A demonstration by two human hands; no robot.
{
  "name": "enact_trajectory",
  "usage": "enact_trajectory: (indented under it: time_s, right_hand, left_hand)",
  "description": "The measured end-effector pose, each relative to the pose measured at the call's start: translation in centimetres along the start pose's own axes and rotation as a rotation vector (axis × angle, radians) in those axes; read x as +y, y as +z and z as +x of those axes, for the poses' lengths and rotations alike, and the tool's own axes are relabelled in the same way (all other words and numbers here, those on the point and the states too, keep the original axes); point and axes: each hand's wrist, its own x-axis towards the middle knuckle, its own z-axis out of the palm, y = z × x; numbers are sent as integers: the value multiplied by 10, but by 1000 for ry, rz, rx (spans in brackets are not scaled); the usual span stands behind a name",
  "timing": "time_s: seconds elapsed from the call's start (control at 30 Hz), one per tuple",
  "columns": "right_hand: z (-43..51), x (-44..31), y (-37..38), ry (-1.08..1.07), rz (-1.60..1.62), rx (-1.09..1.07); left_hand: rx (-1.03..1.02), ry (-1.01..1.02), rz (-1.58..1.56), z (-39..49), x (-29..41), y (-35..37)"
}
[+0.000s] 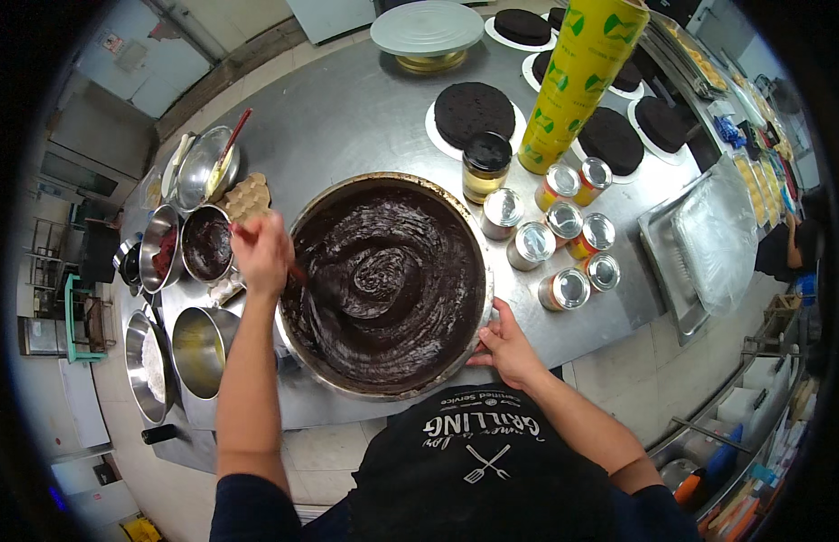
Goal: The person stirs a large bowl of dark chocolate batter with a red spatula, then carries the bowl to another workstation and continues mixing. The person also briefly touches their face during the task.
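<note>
A large round metal bowl [486, 284] sits before me, with dark chocolate-brown batter [399, 298] swirled in rings inside it. My left hand [262, 252], slightly blurred, is closed around the red handle of a stirring tool [299, 274] at the bowl's left side. The tool's lower end is hidden in the batter. At the lower right, my right hand [506, 344] grips the bowl's rim, thumb near the edge and fingers against the outer wall.
Left of the bowl stand a small batter-coated bowl [208, 244], an egg carton [249, 196] and several steel bowls. Several cans [532, 245], a jar [487, 166], a yellow wrap roll [575, 88] and dark cake layers [475, 116] are at right. Behind them is a cake turntable [436, 28].
</note>
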Motion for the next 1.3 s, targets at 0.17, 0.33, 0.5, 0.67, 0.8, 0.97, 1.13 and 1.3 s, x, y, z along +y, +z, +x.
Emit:
enact_trajectory:
  time_s: [0.17, 0.33, 0.5, 0.67, 0.8, 0.97, 1.13, 1.3]
  right_hand:
    - [-3, 4, 5, 19, -41, 2]
    - [-4, 3, 5, 59, 30, -35]
    - [-4, 6, 5, 45, -61, -40]
    - [-2, 9, 6, 52, -60, -47]
    - [-1, 12, 8, 151, -51, -112]
    - [-4, 15, 22, 211, -151, -193]
    - [-6, 7, 25, 239, -130, -167]
    - [-9, 8, 23, 84, -170, -46]
  left_hand:
    - [414, 242, -524, -2, -34, 57]
    - [-155, -195, -338, -49, 5, 32]
    - [210, 224, -114, 6, -2, 33]
    - [225, -139, -549, -51, -29, 68]
    - [76, -159, -367, -73, 44, 28]
    - [620, 95, -297, -75, 113, 0]
    - [907, 57, -304, -90, 107, 26]
    - [987, 219, -100, -100, 95, 29]
